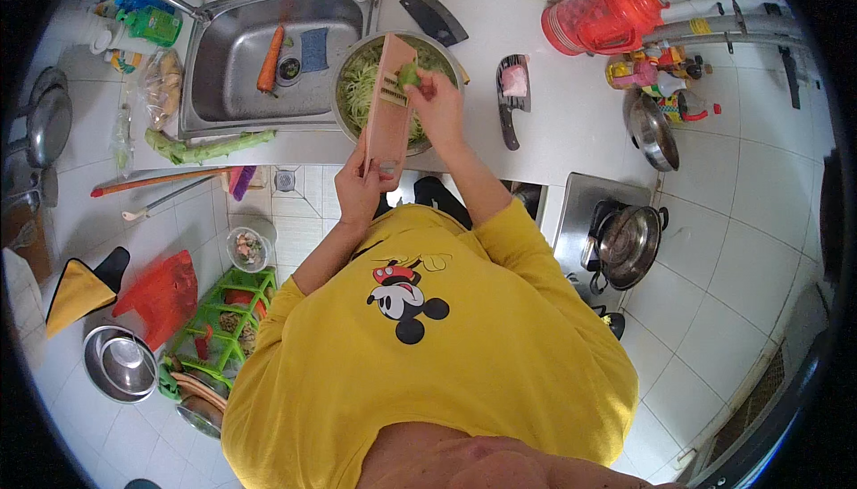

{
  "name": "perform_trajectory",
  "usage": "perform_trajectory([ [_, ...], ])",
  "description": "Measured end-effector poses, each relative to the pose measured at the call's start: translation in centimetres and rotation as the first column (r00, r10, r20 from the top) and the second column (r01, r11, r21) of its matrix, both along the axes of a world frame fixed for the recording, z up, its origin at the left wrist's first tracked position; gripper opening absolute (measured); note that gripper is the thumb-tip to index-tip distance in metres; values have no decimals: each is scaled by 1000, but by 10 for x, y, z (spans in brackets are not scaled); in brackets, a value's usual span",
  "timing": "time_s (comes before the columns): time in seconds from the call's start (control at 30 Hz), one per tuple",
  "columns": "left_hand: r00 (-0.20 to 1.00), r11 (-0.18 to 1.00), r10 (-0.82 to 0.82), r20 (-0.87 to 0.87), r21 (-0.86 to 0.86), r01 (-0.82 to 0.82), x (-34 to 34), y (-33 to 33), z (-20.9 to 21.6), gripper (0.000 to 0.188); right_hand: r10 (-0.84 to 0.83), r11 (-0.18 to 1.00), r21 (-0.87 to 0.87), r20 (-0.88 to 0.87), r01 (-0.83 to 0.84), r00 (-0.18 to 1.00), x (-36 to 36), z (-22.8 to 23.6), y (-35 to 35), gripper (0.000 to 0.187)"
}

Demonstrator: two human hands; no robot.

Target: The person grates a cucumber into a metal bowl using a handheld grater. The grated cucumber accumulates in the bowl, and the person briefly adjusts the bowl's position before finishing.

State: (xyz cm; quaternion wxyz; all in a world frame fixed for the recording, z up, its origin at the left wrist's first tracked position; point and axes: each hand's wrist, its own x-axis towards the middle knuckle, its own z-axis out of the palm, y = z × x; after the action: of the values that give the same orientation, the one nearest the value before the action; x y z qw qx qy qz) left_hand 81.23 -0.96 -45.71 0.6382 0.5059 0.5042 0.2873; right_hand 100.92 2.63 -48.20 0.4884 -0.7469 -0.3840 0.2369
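My left hand (360,190) grips the lower end of a pink grater (388,127), which is tilted over a round metal bowl (343,107). Pale green shreds (360,87) fill much of the bowl. In the fingers of my right hand (437,107) is a small piece of green vegetable (410,75), pressed at the grater's slotted blade. Its exact kind is hard to make out. To the right of the bowl lies a cleaver (507,123) with a pale pink piece (514,81) on its blade. A second dark blade (434,16) rests behind the bowl.
Left of the bowl is a steel sink (241,118) holding a carrot (270,58) and a blue sponge (313,50). A long green vegetable (207,147) lies along the counter's front edge. A red thermos (603,14) stands back right; a pan (629,243) sits on the stove (571,221).
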Motion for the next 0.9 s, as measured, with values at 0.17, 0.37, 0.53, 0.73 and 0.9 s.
perform_trajectory([
  [0.17, 999, 998, 47, 19, -37, -46, 4, -2, -2, 58, -10, 999, -41, -133, 4, 991, -6, 4, -14, 31],
  [0.37, 998, 997, 17, 57, -77, -13, -4, -7, -6, 57, 28, 998, 57, -41, -26, 999, -21, 4, -30, 30],
  [0.53, 999, 1000, 12, 32, 14, -13, -4, -8, -8, 55, -41, 988, 140, -142, 62, 989, 4, -13, 0, 34],
  [0.73, 999, 999, 32, 31, -1, -32, -5, -6, -5, 56, 81, 997, 6, -181, -82, 980, -33, 3, -54, 36],
  [0.9, 1000, 1000, 9, 5, 19, -9, -6, -8, -10, 55, -20, 1000, 24, -45, 21, 999, -4, 2, -1, 35],
])
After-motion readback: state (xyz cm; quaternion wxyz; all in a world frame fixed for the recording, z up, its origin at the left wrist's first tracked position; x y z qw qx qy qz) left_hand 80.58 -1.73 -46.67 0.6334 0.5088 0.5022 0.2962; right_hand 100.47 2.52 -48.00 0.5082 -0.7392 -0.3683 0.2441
